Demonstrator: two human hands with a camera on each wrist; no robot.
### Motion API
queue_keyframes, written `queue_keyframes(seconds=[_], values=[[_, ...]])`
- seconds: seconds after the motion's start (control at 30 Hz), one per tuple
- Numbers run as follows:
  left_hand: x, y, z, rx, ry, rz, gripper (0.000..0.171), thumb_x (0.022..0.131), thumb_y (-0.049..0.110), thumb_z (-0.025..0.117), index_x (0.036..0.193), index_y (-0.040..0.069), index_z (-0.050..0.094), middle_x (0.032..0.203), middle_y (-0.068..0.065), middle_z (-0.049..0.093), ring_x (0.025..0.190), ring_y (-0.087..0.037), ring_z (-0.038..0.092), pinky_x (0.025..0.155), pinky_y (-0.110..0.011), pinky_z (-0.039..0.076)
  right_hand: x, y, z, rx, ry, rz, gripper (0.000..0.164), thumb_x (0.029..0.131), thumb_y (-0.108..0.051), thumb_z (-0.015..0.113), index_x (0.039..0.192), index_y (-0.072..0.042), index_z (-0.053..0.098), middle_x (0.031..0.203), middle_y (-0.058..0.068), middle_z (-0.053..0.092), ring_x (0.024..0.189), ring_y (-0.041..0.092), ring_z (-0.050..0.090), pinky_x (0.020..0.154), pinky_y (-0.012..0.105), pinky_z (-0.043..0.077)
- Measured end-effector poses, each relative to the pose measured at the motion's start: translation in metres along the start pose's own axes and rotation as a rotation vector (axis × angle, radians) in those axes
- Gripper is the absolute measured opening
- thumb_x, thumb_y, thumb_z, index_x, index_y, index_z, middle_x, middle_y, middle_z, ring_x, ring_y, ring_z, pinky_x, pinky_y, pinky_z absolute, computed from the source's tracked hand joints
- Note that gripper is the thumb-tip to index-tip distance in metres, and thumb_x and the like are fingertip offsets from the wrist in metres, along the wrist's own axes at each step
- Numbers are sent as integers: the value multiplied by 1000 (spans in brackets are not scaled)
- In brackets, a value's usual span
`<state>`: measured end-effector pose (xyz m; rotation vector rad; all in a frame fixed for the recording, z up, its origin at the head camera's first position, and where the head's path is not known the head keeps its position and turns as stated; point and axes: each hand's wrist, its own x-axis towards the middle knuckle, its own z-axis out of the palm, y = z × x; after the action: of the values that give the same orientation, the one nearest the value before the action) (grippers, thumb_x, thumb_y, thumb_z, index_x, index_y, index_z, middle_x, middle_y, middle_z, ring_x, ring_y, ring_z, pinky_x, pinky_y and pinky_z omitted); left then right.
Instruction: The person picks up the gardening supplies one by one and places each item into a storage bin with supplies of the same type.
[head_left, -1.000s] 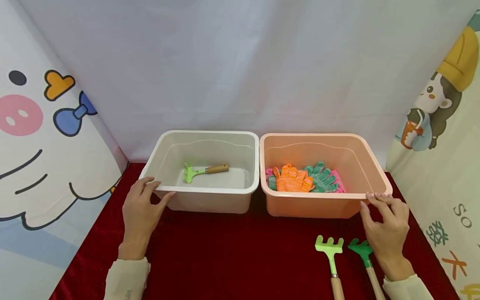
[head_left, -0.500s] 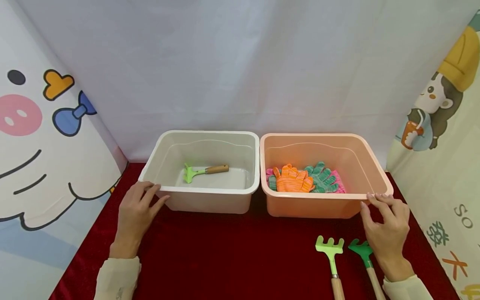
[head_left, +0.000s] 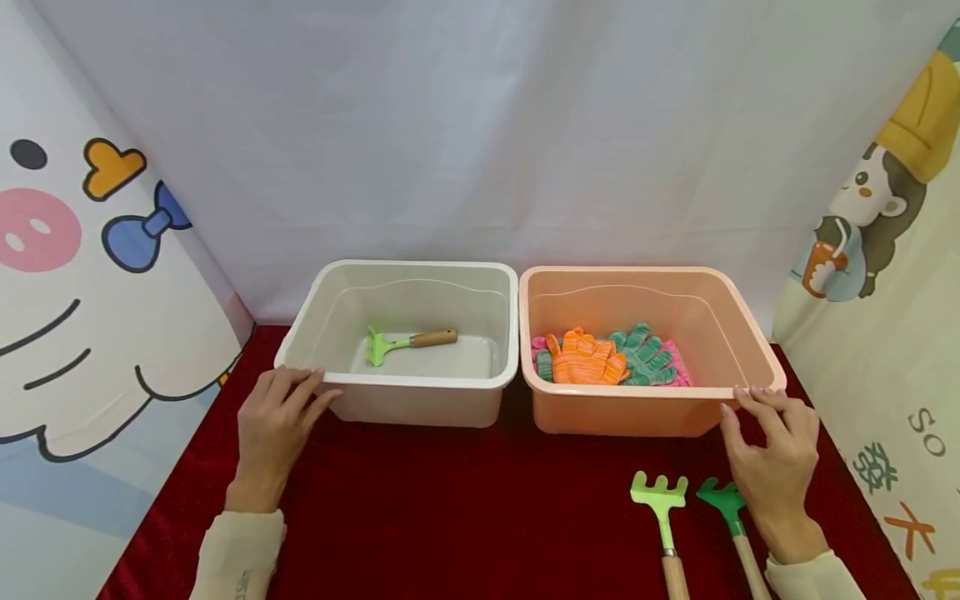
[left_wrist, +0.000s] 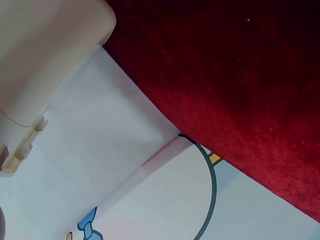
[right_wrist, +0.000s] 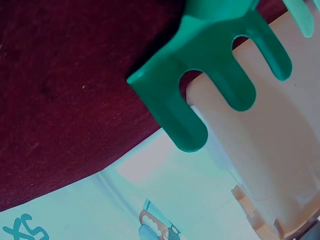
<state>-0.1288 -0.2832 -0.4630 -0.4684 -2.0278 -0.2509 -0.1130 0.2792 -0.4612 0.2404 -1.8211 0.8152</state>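
Note:
My left hand (head_left: 272,433) holds the front left corner of a white plastic bin (head_left: 420,404), fingers over the rim and thumb against the front wall. Inside lies a small light green hand rake (head_left: 433,338) with a wooden handle. At the front right corner of an orange bin (head_left: 622,414), my right hand (head_left: 776,454) grips the rim in the same way. Orange (head_left: 585,360), green (head_left: 643,357) and pink gloves (head_left: 678,367) lie in that bin. The wrist views show the bins' outer walls, but neither hand's grip.
A light green hand rake (head_left: 664,504) and a dark green one (head_left: 724,498) lie on the red cloth (head_left: 465,508) before the orange bin. The dark rake's head (right_wrist: 215,60) looms large in the right wrist view. A white curtain (head_left: 480,150) hangs behind the bins.
My left hand has shifted slightly leftward along the white bin's front corner. The right hand, the bins and the rakes stay where they were.

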Motion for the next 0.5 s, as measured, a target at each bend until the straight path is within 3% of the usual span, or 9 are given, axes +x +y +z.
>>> queue_keyframes(seconds=[0.17,0.5], values=[[-1,0,3,1,33,-28,50,93,48,65,101,0,79,87,-19,66,77,-39,61,69,-52,58,0,-1,0,2,-1,-1,57,94,-43,70,94,14,74,93,38,62,90,57,50,100,10,29],[2,2,4,-25,21,-128,57,90,55,66,96,1,80,83,-19,61,75,-37,55,64,-50,56,-1,3,0,-5,-6,-1,56,94,-42,70,95,14,74,94,38,62,90,56,50,100,11,29]])
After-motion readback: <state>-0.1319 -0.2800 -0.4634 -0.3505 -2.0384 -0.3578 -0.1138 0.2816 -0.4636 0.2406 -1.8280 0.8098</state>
